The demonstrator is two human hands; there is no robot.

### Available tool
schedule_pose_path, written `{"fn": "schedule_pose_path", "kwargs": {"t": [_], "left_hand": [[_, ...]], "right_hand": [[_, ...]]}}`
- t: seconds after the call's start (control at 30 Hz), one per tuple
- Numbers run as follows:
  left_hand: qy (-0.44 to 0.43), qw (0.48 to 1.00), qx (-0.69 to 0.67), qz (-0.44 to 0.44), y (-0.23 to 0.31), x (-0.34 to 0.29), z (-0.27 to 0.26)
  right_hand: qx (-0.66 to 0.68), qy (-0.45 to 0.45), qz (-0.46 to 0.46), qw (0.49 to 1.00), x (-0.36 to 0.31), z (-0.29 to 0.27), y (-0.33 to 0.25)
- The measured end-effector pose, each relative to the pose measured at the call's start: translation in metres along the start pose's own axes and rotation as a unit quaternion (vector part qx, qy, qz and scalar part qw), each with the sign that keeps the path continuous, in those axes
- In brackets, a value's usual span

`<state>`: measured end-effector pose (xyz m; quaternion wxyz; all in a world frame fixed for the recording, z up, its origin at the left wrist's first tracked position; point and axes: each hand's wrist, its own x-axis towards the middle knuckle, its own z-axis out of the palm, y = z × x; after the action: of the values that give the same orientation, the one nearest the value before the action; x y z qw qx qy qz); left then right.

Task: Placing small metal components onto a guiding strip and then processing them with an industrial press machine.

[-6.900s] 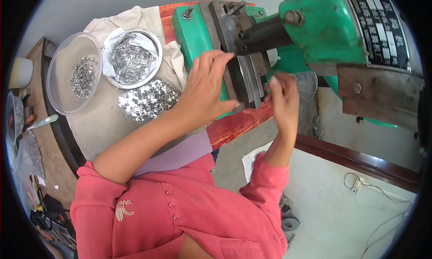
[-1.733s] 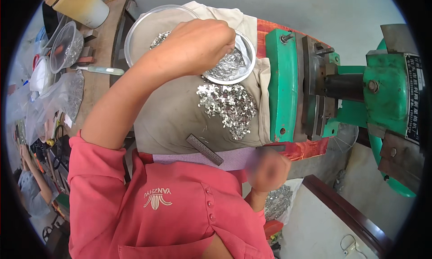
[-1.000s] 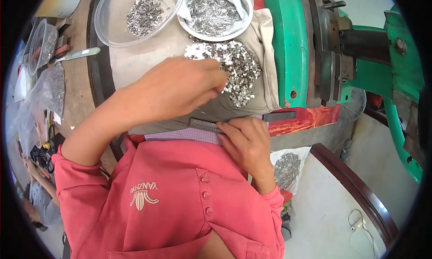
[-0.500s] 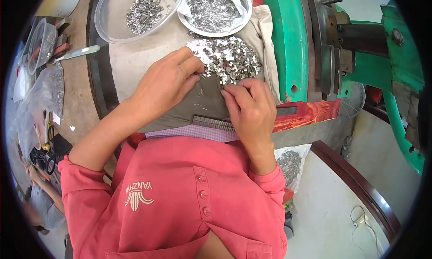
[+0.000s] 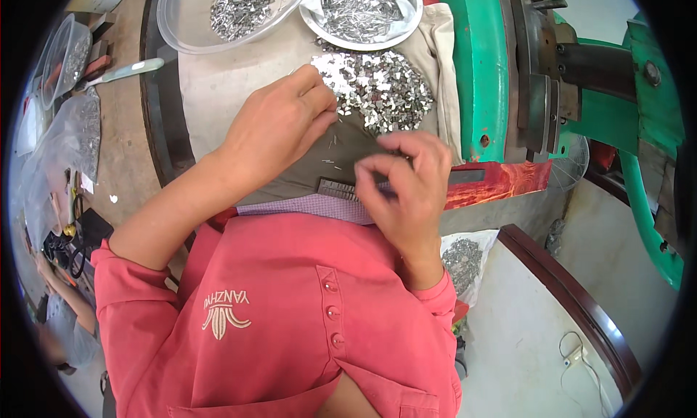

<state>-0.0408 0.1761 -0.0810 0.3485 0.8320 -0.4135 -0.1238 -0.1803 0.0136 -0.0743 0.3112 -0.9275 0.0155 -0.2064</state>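
A heap of small shiny metal pieces (image 5: 377, 91) lies on a beige cloth (image 5: 225, 91) over the bench. My left hand (image 5: 279, 124) rests knuckles up at the heap's left edge, fingertips curled into the pieces; what it grips is hidden. My right hand (image 5: 406, 182) hovers just below the heap, thumb and fingers pinched together on a small metal piece, above a dark flat bar (image 5: 468, 176) and a ridged strip (image 5: 337, 189).
A clear plastic bowl (image 5: 181, 22) and a metal bowl (image 5: 406, 15), both with metal pieces, stand behind the heap. A green press machine (image 5: 486, 69) rises on the right. Plastic bags (image 5: 65, 142) and a knife-like tool (image 5: 127, 69) lie left. A bag of pieces (image 5: 461, 258) sits below.
My right hand has drawn back from the heap toward me, its fingers now pinched. My left hand stays at the heap's left edge.
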Motion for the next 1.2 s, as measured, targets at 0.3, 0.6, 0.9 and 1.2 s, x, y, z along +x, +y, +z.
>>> {"fn": "schedule_pose_path", "kwargs": {"t": [0.3,0.6,0.9,1.2], "left_hand": [[0.027,0.999,0.018,0.01,0.0,-0.001,0.004],[0.024,0.999,0.024,0.002,-0.003,-0.002,0.005],[0.014,0.992,-0.081,-0.097,0.006,-0.018,-0.008],[0.024,0.983,-0.132,-0.128,0.002,-0.02,-0.008]], "right_hand": [[0.017,-0.027,-0.04,0.999,-0.024,0.004,-0.016],[0.021,-0.088,-0.021,0.996,-0.015,0.002,-0.015],[-0.038,-0.038,-0.03,0.998,0.027,0.008,0.013],[-0.066,-0.095,-0.041,0.992,0.045,0.011,0.01]]}}
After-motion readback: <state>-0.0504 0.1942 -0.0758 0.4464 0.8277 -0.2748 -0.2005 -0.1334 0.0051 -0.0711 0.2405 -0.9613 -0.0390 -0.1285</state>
